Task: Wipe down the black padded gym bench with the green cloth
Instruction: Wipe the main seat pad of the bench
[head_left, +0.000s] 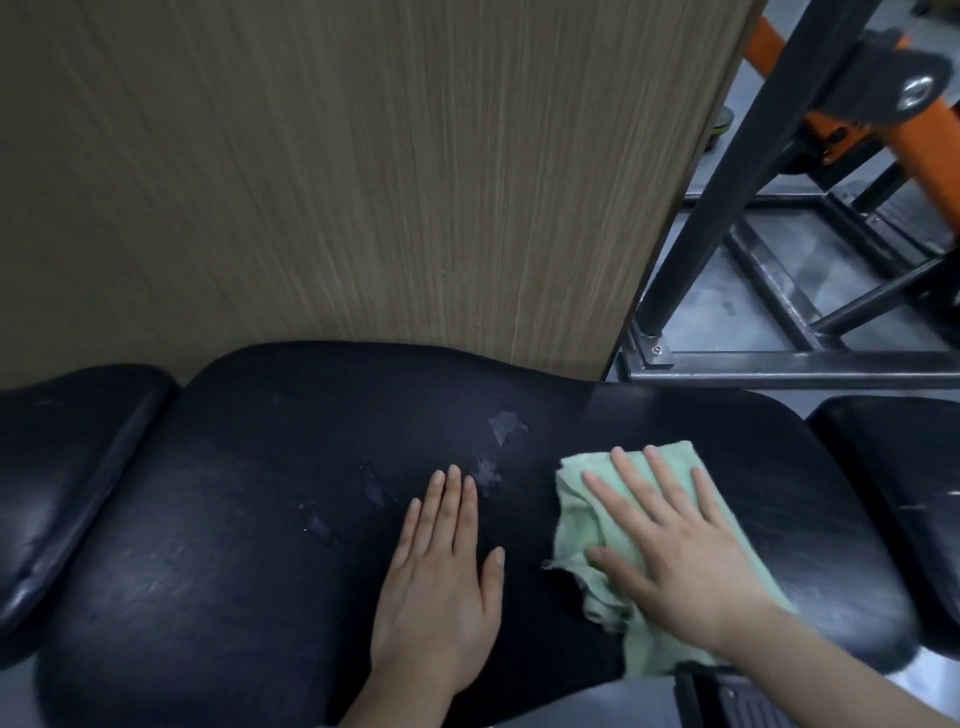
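Note:
The black padded gym bench (260, 493) stretches across the lower half of the view, its large middle pad scuffed, with worn pale patches near the centre. The green cloth (582, 525) lies flat on the right part of that pad, its near end hanging over the front edge. My right hand (670, 551) presses down on the cloth with fingers spread. My left hand (441, 571) rests flat on the bare pad just left of the cloth, fingers together, holding nothing.
A wood-grain panel (363, 171) stands upright right behind the bench. To the right are a black metal frame (727, 208) with orange parts (924, 150) and a grey floor. Separate black pads flank the middle pad at the left (67, 467) and right (904, 467).

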